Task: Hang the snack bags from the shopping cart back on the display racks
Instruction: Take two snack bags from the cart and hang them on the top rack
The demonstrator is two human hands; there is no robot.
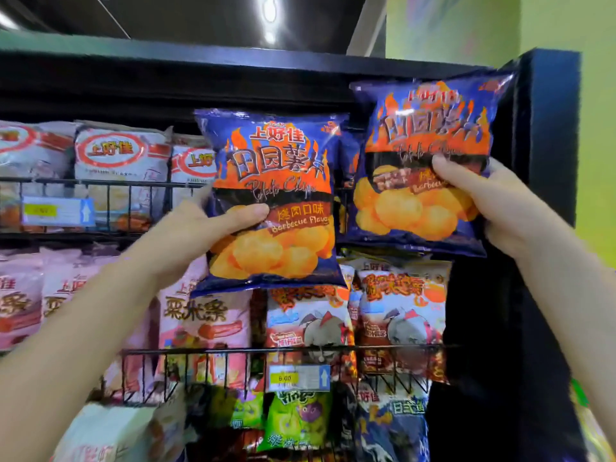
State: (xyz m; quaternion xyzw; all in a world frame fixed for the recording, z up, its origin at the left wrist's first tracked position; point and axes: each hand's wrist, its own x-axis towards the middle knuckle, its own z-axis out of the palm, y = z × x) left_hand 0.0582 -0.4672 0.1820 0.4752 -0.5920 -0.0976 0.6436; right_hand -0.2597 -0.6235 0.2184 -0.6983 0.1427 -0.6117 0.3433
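From the head camera, you hold two blue-and-orange barbecue chip bags up in front of the black display rack (546,128). Your left hand (200,235) pinches the left bag (273,181) at its left edge, thumb flat across the printed front, fingers hidden behind. That bag stands upright with its top seam up, long axis near vertical and leaning slightly left, print facing you. Your right hand (493,208) clamps the right bag (423,128) the same way from its right edge. This bag is higher, near the rack's top right corner, also upright and facing you. Pink and white snack bags sit behind the wire rail (100,183) at left.
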